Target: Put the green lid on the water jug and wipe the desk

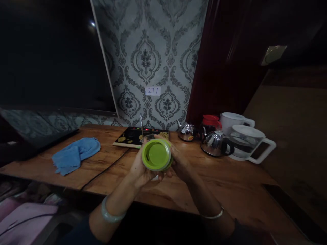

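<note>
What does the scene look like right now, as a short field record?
held: round green-lidded container, lid facing the camera
left hand: cups it from the left and below
right hand: grips its right side
surface: brown wooden table
left of hands: crumpled blue cloth
behind hands: black flat cooktop with red lights
right: two shiny steel kettles, white plastic jugs

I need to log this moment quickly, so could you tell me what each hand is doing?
Left hand: closed around the green-lidded container, holding it.
Right hand: closed on the same container from the other side.
</note>
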`<state>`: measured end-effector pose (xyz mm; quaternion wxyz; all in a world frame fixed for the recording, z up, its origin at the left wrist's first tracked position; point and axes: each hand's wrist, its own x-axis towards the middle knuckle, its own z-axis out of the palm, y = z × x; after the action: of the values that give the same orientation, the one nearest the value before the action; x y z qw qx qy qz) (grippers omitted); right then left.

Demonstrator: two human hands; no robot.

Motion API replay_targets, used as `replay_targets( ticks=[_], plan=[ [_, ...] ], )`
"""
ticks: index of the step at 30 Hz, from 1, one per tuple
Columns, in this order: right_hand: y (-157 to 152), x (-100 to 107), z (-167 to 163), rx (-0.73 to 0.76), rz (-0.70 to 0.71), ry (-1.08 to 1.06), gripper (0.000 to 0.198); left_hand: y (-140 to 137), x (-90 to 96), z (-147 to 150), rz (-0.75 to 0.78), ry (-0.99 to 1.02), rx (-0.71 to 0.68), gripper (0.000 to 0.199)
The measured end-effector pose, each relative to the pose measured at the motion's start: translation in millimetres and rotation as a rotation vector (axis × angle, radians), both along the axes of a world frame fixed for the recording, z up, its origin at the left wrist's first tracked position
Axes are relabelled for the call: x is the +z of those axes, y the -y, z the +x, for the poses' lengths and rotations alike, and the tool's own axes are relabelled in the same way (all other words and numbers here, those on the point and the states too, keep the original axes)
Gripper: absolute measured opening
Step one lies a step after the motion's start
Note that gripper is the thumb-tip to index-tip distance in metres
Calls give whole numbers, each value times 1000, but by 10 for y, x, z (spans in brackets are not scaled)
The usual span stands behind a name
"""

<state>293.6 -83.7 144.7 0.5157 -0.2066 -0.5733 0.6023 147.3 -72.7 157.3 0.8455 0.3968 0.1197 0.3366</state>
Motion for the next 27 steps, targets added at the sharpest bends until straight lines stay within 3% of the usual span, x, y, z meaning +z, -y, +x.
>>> replay_targets(
  ticks=[7, 14, 18, 24, 27],
  plan=[
    [46, -41, -142, -85, -78, -119, 56, 28, -44, -1, -32, 21, 36, 69],
    [-74, -82, -105, -227, -133, -105, 47, 85, -42, -52, -67, -22, 129, 62],
    [-116, -97, 8, -318, -24, -52, 40, 77, -42, -63, -112, -37, 263, 49],
    [-3, 196, 276, -433, 342, 360, 40, 2, -40, -32, 77, -99, 381, 44],
    [19, 263, 330, -455, 424, 507, 40, -46, -86, -30, 134, -143, 379, 48]
  ],
)
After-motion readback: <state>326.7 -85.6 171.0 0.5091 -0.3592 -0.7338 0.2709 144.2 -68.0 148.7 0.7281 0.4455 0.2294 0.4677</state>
